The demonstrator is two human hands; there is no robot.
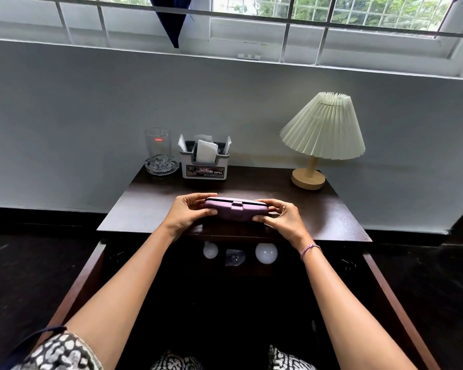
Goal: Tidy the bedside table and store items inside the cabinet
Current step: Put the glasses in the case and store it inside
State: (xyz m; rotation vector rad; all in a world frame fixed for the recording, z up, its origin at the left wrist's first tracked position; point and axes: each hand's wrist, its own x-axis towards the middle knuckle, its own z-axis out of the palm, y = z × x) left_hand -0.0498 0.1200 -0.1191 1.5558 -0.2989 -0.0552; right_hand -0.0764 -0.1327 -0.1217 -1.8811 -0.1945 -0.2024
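Note:
A closed purple case (235, 209) with a front clasp is held level just above the front of the dark wooden bedside table (332, 217). My left hand (190, 212) grips its left end and my right hand (281, 216) grips its right end. Below the tabletop the cabinet (385, 284) stands open, both doors swung out towards me. Inside its dark interior lie two white bulbs (266, 253) (210, 249) with a small clear plastic packet (234, 257) between them.
At the back left of the table a clear glass (157, 146) stands in a glass ashtray (161, 166), next to a white napkin holder (204, 162). A pleated-shade lamp (321, 129) stands at the back right. A white wall and a window lie behind.

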